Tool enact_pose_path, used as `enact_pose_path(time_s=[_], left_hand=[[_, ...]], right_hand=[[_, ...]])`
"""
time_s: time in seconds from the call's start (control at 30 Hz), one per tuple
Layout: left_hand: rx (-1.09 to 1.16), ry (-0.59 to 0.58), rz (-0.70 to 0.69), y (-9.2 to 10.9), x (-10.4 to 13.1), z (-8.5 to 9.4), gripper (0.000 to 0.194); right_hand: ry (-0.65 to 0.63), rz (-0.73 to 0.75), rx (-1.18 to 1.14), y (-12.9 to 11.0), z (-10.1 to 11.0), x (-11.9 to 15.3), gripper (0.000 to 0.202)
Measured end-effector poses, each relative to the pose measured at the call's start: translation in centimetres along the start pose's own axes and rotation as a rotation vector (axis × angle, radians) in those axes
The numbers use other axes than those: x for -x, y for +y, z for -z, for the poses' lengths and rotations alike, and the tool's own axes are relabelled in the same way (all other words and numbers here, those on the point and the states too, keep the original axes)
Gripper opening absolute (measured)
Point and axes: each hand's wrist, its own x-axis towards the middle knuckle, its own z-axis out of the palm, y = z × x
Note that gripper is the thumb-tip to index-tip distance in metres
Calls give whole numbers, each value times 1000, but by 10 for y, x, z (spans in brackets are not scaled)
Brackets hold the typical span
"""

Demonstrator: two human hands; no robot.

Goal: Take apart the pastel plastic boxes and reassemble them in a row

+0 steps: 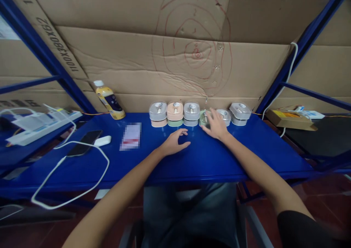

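Note:
Small rounded boxes with clear lids line the back of the blue tabletop. My right hand curls over a low green box, its thumb on the near side and fingers over the top, partly hiding it. Just right of that hand sits a low grey box. My left hand hovers empty in front of the row, fingers loosely bent and thumb apart. Nearest to it are stacked pairs: a grey box over a pink one, a pink box over a green one, and a grey pair.
Another grey stack stands at the row's right end. On the left are a yellow drink bottle, a blurred packet or card, a phone and a looping white cable. Cardboard walls the back; blue posts frame the sides.

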Motion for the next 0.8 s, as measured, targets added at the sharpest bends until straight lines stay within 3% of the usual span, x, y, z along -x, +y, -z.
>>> enact_pose_path(time_s=[0.13, 0.27, 0.33, 0.43, 0.5, 0.63, 0.8], left_hand=[[12, 1, -13, 0, -1, 0, 54], [-23, 2, -23, 1, -3, -1, 54], [-48, 4, -44, 1, -3, -1, 54], [-62, 4, -63, 2, -3, -1, 55], [-46, 5, -50, 3, -3, -2, 62], [15, 7, -3, 3, -4, -2, 94], [146, 5, -47, 0, -6, -2, 122]], right_hand=[[-44, -18, -4, -18, -13, 5, 74], [21, -146, 15, -29, 2, 11, 57], [44, -282, 49, -36, 9, 9, 63], [-72, -489, 42, -42, 13, 4, 81], [-197, -528, -5, -41, 14, 3, 84], [-310, -342, -98, -34, 20, 6, 92], [-394, 177, -446, -38, 31, 11, 95]])
